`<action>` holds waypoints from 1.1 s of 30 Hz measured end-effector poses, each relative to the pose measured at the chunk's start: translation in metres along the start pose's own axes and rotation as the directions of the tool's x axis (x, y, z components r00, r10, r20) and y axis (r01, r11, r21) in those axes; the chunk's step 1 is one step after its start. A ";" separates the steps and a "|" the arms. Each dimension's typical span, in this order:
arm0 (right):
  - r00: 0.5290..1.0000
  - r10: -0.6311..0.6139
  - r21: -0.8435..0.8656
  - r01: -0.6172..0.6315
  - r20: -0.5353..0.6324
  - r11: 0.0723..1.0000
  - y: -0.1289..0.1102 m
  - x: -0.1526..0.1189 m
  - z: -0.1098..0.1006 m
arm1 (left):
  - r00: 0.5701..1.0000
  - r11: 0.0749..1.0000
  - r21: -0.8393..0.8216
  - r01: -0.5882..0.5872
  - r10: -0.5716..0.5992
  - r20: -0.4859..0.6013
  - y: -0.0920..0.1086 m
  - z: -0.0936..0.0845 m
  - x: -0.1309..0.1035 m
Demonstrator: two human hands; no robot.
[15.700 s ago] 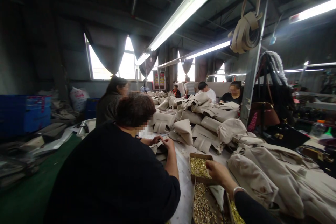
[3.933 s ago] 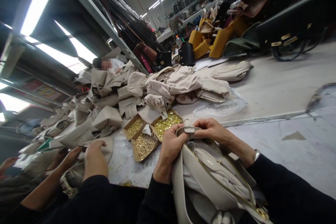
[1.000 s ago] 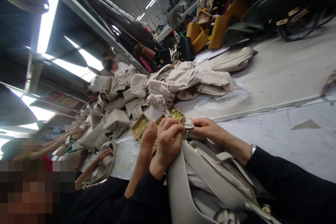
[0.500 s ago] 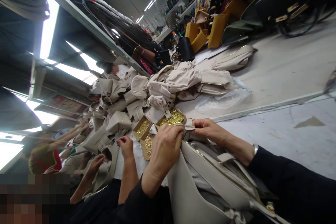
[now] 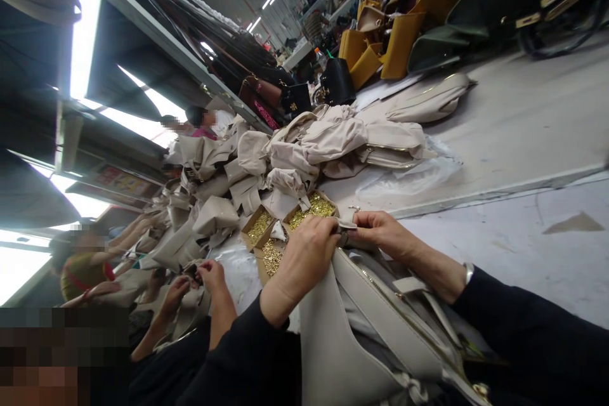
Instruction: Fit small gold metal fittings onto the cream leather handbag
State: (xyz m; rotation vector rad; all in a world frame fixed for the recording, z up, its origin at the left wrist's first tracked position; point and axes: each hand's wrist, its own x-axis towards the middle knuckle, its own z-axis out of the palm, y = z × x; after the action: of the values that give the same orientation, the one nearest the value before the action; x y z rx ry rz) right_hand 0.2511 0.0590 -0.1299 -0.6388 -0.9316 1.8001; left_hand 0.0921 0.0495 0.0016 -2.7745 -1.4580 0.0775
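A pale grey handbag is held upright at the near edge of the surface, its body resting against the person's lap. A small strap tab at the top of the bag is pinched between both hands: the left hand is closed around the bag's upper edge and the tab's near end, and the right hand is closed on the tab's far end with thumb and forefinger. Whether a metal piece is held between the fingertips cannot be told.

Just beyond the hands, three open cardboard boxes of brass fittings are set out, all well filled. Behind them a heap of beige bags is piled on the surface, which suggests that much of the batch is not yet dealt with. The bag in hand is judged to be midway through the fitting of its tab: the gold zip is already sewn in and the body is assembled, but the tab is not yet released.

To the left, a co-worker's hands are occupied with another beige piece.
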 end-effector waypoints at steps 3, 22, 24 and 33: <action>1.000 0.027 0.000 -0.027 0.011 1.000 0.000 -0.001 0.001 | 0.998 0.995 -0.101 0.007 0.000 0.063 -0.008 0.000 0.003; 0.999 -0.045 -0.223 0.046 0.011 0.974 -0.007 -0.001 -0.001 | 0.972 0.995 0.096 0.030 -0.052 0.230 0.005 -0.010 0.021; 0.998 -0.066 -0.267 0.066 0.008 0.961 -0.007 -0.001 -0.002 | 0.974 0.993 0.104 0.055 -0.076 0.212 0.006 -0.007 0.022; 0.994 -0.100 -0.416 0.112 0.050 0.902 -0.013 -0.003 -0.003 | 0.993 0.995 0.028 0.098 -0.100 0.063 0.003 0.005 0.016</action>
State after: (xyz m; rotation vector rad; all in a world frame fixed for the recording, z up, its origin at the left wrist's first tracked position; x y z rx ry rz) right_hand 0.2612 0.0599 -0.1206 -0.8128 -1.3654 1.5224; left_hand 0.1033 0.0605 -0.0037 -2.6992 -1.5954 0.1844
